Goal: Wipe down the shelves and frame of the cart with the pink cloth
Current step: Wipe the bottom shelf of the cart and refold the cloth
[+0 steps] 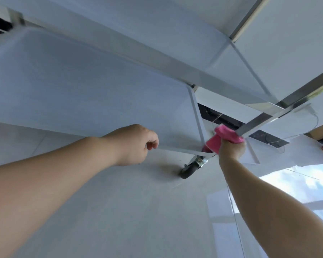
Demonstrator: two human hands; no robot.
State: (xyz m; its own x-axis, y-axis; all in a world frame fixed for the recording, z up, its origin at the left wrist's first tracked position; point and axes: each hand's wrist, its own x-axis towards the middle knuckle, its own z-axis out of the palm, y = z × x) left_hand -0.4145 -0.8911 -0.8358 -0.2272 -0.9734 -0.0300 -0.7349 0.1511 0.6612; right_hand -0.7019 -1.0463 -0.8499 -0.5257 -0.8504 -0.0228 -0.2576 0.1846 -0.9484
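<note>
The steel cart fills the upper view, seen steeply from above. Its lower shelf (93,94) is a pale flat tray, and a shiny square upright post (265,118) runs down to the near right corner. My right hand (231,148) grips the pink cloth (224,135), which is wrapped around the bottom of that post just above the shelf corner. My left hand (134,144) pinches the front rim of the lower shelf (175,150), fingers curled over the edge.
A black caster wheel (187,171) sits under the corner on the pale glossy floor (138,211). A dark strip (231,123) runs along the floor behind the cart. Window light reflects at lower right (296,185). A white cable (313,116) hangs nearby.
</note>
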